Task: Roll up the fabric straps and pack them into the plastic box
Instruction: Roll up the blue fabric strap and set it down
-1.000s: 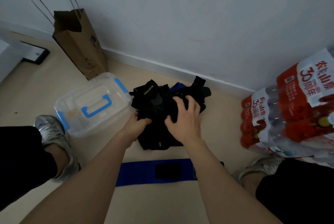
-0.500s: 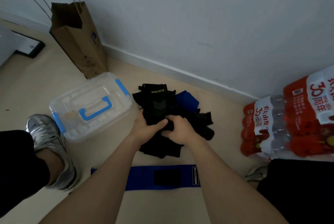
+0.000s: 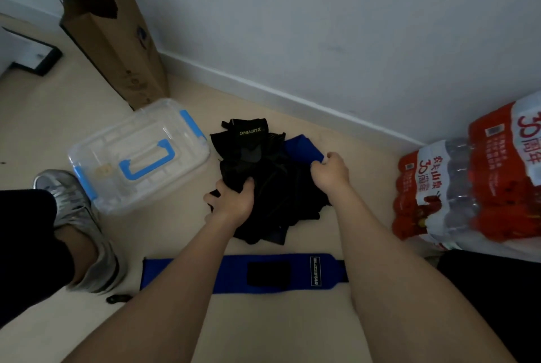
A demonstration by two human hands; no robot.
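Observation:
A heap of black fabric straps (image 3: 263, 184) lies on the floor in the middle. My left hand (image 3: 232, 201) grips the near left side of the heap. My right hand (image 3: 330, 171) pinches the edge of a blue strap (image 3: 301, 147) that sticks out from under the heap at its far right. A second blue strap (image 3: 263, 273) lies flat and unrolled across the floor nearer to me, partly under my forearms. The clear plastic box (image 3: 137, 154) with blue handle and latches stands to the left of the heap, its lid on.
A brown paper bag (image 3: 114, 37) leans against the wall behind the box. Red shrink-wrapped packs of water bottles (image 3: 468, 187) stand at the right. My silver shoe (image 3: 76, 222) is beside the box. A small black piece (image 3: 117, 299) lies on the floor near the flat strap.
My right hand has moved off the middle of the black heap to its far right and taken hold of the blue strap's edge. My left hand stays on the heap.

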